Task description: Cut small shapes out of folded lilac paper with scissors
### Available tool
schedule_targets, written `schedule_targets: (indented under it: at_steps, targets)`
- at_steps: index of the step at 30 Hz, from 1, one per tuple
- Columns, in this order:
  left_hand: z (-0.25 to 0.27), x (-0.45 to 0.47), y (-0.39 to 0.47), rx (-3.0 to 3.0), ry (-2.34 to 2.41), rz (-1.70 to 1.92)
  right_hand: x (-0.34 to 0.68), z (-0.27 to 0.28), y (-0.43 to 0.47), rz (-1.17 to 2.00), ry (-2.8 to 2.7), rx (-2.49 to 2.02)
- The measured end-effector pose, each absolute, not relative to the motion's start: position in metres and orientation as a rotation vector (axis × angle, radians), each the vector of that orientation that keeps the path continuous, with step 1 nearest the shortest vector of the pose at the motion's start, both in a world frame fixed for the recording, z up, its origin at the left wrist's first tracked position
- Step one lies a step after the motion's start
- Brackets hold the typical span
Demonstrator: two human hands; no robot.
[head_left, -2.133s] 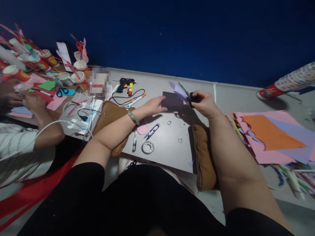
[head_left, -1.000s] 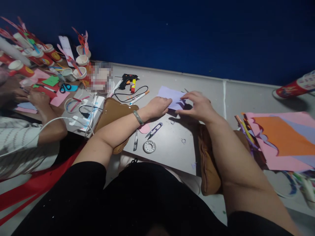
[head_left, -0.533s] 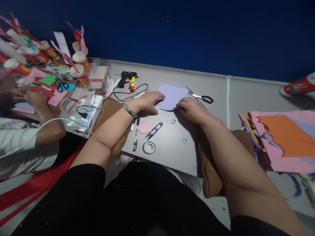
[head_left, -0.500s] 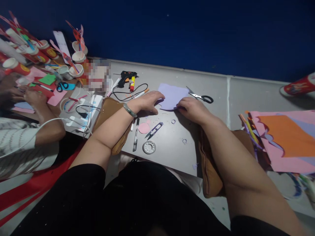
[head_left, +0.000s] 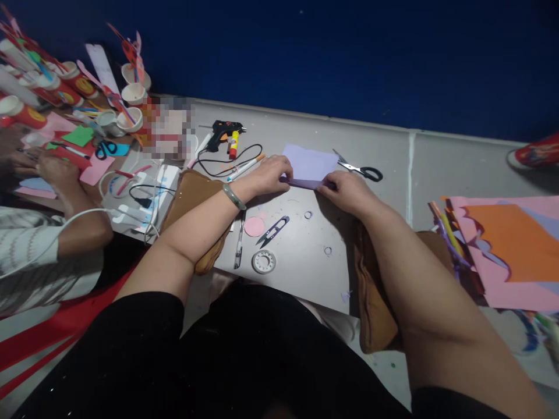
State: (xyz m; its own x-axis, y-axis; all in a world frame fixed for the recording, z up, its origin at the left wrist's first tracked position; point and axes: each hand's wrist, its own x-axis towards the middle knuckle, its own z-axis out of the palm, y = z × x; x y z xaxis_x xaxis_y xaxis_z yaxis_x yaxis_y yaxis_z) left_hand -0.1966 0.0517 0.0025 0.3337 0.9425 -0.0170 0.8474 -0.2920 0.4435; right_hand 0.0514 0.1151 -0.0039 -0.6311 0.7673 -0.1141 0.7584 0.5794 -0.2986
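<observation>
A sheet of light purple paper (head_left: 309, 163) lies on the table between my two hands, its near edge turned up in a narrow fold. My left hand (head_left: 274, 174) pinches that edge at its left end. At the right end my right hand (head_left: 343, 189) grips the same edge with thumb and fingers. Black-handled scissors (head_left: 358, 169) lie partly open just right of the paper. Nearer to me are purple thread snips (head_left: 273, 231), a pink paper circle (head_left: 254, 226), a white round roll (head_left: 264, 262) and a pen (head_left: 239, 244).
A glue gun (head_left: 225, 132) with a black cord and a glue stick (head_left: 234, 145) lie at the back left. Brown cushions (head_left: 190, 195) flank my forearms. Coloured paper sheets (head_left: 515, 238) are stacked at right. A co-worker's hand (head_left: 56, 169) and paper cups (head_left: 133, 119) are at left.
My fingers have closed on the paper's near edge, which is now folded up. My left hand has moved slightly right; its thumb and fingers have come together.
</observation>
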Motion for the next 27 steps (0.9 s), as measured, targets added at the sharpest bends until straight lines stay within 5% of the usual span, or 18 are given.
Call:
schedule_targets:
  at_steps: [27]
  targets:
    - [-0.008, -0.173, 0.056, 2.055, 1.864, 0.359, 0.055, 0.003, 0.118, 0.531, -2.744, -1.529]
